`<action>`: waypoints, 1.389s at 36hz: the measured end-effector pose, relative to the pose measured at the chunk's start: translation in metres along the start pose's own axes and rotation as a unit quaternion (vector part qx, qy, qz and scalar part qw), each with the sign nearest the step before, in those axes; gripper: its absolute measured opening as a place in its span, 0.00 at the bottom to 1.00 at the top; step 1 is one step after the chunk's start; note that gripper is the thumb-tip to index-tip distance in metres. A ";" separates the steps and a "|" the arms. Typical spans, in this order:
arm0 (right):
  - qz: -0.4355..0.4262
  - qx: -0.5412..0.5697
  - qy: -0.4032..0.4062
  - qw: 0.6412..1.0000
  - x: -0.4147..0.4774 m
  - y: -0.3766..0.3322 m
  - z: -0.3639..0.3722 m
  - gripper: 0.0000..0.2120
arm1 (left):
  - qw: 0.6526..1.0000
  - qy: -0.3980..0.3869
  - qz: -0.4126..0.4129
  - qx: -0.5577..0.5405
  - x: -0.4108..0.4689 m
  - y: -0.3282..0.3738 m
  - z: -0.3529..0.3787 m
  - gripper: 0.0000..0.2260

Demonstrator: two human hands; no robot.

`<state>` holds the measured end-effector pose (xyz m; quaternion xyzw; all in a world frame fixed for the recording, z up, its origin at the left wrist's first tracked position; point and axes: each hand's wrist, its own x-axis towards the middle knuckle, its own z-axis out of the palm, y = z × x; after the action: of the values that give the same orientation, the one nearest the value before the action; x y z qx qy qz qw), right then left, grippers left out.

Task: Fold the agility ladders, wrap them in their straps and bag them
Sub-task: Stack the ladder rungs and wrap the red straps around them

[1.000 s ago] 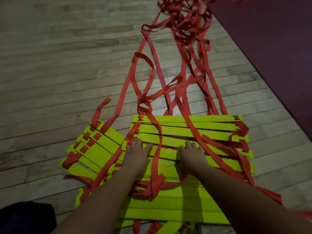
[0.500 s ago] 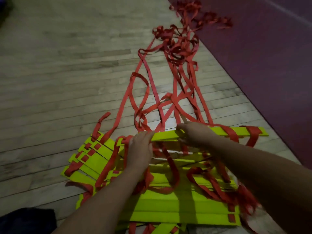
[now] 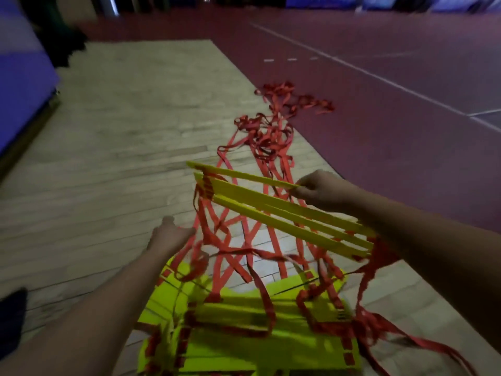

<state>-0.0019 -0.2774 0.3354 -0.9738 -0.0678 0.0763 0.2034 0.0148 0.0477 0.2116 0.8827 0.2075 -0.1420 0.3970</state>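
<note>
My right hand (image 3: 322, 189) grips a bunch of yellow ladder rungs (image 3: 276, 210) and holds them lifted above the floor, tilted down to the right. Red straps (image 3: 230, 240) hang from these rungs down to a pile of yellow-green rungs (image 3: 244, 343) on the wooden floor in front of me. My left hand (image 3: 169, 236) hovers with relaxed fingers just left of the hanging straps, holding nothing. More red strap lies tangled (image 3: 271, 131) farther away.
The wooden floor (image 3: 122, 131) stretches ahead and to the left. A dark red court surface (image 3: 379, 90) with white lines borders it on the right. A blue mat or wall (image 3: 21, 85) runs along the far left. A dark object (image 3: 10, 316) sits at the lower left.
My right hand has raised a bunch of rungs off the pile and up into the air. My left hand has let go of the rungs and moved left. The view has tilted upward.
</note>
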 end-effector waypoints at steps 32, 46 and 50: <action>0.006 0.587 0.052 0.808 -0.086 -0.099 -0.019 0.08 | 0.870 -0.075 0.205 -0.441 -0.148 0.082 -0.097 0.16; -0.002 0.630 0.020 0.776 -0.082 -0.092 -0.023 0.11 | 0.906 -0.017 0.145 -0.397 -0.124 0.070 -0.096 0.10; -0.019 0.655 -0.005 0.756 -0.085 -0.094 -0.023 0.10 | 0.871 -0.111 0.130 -0.460 -0.128 0.072 -0.091 0.19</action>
<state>-0.0905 -0.2144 0.4047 -0.6010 -0.0209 0.1032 0.7923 -0.0541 0.0414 0.3700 0.5979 0.0871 -0.0749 0.7933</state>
